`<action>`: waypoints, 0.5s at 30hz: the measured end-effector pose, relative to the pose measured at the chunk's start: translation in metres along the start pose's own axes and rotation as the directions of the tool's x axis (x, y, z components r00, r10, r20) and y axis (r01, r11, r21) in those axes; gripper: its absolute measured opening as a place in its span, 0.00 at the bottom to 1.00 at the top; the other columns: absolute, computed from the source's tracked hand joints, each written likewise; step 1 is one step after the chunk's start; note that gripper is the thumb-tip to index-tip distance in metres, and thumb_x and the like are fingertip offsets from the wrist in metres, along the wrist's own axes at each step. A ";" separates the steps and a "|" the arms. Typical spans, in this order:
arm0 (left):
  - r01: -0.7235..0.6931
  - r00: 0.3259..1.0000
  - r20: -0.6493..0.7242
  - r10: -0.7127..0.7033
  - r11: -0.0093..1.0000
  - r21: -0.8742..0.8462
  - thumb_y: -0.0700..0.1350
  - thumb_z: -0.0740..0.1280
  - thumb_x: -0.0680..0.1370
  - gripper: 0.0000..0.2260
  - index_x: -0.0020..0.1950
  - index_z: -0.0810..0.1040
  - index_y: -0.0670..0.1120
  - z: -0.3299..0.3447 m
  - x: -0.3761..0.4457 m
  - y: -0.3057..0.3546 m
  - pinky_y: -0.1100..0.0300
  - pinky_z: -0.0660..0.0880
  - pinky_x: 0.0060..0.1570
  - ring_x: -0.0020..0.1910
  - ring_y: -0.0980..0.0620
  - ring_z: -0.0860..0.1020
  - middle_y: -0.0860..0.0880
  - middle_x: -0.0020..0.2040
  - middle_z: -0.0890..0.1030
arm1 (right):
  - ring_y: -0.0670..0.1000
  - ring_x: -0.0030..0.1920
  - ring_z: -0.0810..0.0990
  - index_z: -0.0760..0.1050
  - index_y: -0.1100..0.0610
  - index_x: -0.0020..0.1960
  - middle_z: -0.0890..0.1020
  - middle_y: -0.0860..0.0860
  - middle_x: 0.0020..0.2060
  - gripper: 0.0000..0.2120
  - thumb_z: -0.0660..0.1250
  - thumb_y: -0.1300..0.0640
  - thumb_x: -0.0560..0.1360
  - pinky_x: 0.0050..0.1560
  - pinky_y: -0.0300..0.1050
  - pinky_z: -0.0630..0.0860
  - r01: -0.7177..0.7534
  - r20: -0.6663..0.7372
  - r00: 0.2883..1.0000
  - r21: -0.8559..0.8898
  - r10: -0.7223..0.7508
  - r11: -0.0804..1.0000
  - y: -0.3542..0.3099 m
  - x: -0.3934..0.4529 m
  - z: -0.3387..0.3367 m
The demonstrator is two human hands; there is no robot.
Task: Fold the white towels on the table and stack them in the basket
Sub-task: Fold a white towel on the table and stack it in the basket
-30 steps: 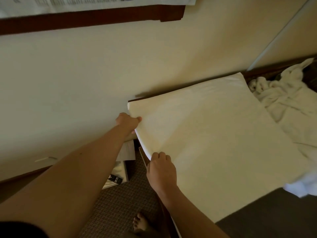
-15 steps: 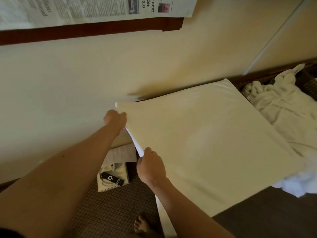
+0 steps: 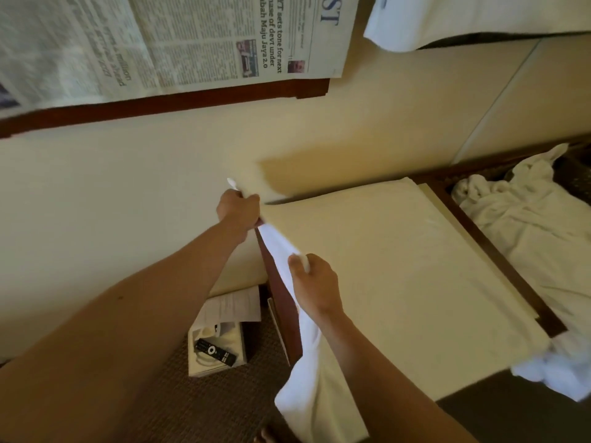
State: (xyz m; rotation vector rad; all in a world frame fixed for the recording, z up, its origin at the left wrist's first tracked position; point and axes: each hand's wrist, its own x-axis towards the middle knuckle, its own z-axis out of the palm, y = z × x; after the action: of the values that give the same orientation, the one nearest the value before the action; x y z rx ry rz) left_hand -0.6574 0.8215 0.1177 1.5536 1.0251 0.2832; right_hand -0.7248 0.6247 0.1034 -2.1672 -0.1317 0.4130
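Observation:
A large white towel (image 3: 409,282) lies spread flat over the dark wooden table (image 3: 279,292). My left hand (image 3: 238,207) grips its far left corner against the wall, and a bit of cloth sticks out above the fist. My right hand (image 3: 315,284) pinches the same left edge nearer to me. The edge is bunched between the two hands and hangs down over the table's left side (image 3: 303,372). A crumpled heap of white towels (image 3: 531,225) lies to the right of the table. No basket is clearly visible.
A newspaper (image 3: 179,43) hangs on the wall above. On the carpet at the left stand a white box with a black remote (image 3: 215,351) and some papers (image 3: 233,306). More white cloth (image 3: 556,372) lies at the lower right. A bare foot (image 3: 265,436) shows at the bottom.
Both hands have drawn the towel's left edge up and gathered it, so it is now bunched and hanging over the table side. The view has tilted upward.

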 end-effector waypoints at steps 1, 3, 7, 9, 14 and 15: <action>-0.008 1.000 0.013 0.008 1.000 -0.002 0.42 0.69 0.78 0.10 0.57 0.78 0.41 0.012 -0.004 0.007 0.53 0.84 0.34 0.41 0.47 0.83 0.43 0.52 0.81 | 0.51 0.37 0.75 0.69 0.55 0.37 0.77 0.50 0.35 0.19 0.59 0.45 0.82 0.40 0.46 0.67 0.001 -0.027 1.000 0.019 0.000 1.000 0.004 0.003 -0.011; -0.023 0.999 0.045 0.023 1.000 -0.003 0.42 0.68 0.78 0.10 0.58 0.77 0.41 0.037 -0.014 0.021 0.55 0.83 0.31 0.42 0.45 0.83 0.42 0.54 0.81 | 0.48 0.33 0.73 0.68 0.55 0.35 0.74 0.49 0.31 0.20 0.59 0.46 0.82 0.36 0.45 0.67 -0.005 -0.072 0.997 0.069 0.010 0.998 0.013 0.009 -0.035; -0.053 0.989 0.138 0.051 0.999 0.010 0.41 0.66 0.78 0.10 0.59 0.75 0.42 0.098 -0.038 0.047 0.55 0.83 0.32 0.44 0.44 0.84 0.44 0.56 0.79 | 0.47 0.28 0.66 0.63 0.54 0.32 0.68 0.46 0.24 0.22 0.61 0.48 0.82 0.34 0.42 0.64 -0.049 -0.157 0.985 0.169 0.076 0.984 0.037 0.024 -0.086; -0.073 0.981 0.180 0.071 0.997 0.004 0.40 0.65 0.79 0.10 0.59 0.74 0.42 0.136 -0.050 0.060 0.52 0.85 0.36 0.44 0.45 0.83 0.44 0.57 0.78 | 0.48 0.29 0.66 0.64 0.57 0.32 0.67 0.46 0.25 0.23 0.63 0.48 0.81 0.35 0.44 0.65 -0.069 -0.185 0.977 0.208 0.109 0.976 0.053 0.038 -0.116; -0.100 0.967 0.239 0.091 0.995 0.029 0.40 0.63 0.80 0.14 0.66 0.73 0.43 0.235 -0.066 0.084 0.54 0.84 0.36 0.36 0.49 0.81 0.46 0.60 0.76 | 0.52 0.35 0.75 0.75 0.65 0.40 0.78 0.61 0.34 0.22 0.64 0.46 0.81 0.40 0.46 0.73 -0.117 -0.235 0.952 0.318 0.198 0.941 0.095 0.081 -0.189; -0.109 0.965 0.245 0.096 0.993 0.042 0.40 0.63 0.80 0.16 0.68 0.72 0.43 0.261 -0.068 0.087 0.54 0.84 0.37 0.34 0.50 0.80 0.46 0.61 0.76 | 0.52 0.34 0.75 0.75 0.64 0.38 0.78 0.60 0.33 0.22 0.65 0.47 0.81 0.40 0.46 0.73 -0.124 -0.251 0.944 0.334 0.215 0.934 0.107 0.093 -0.205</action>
State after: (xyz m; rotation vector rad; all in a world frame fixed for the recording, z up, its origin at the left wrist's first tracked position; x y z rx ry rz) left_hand -0.4811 0.6023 0.1467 1.6488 0.7682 0.1320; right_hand -0.5740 0.4259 0.1057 -1.9008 0.2710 0.1981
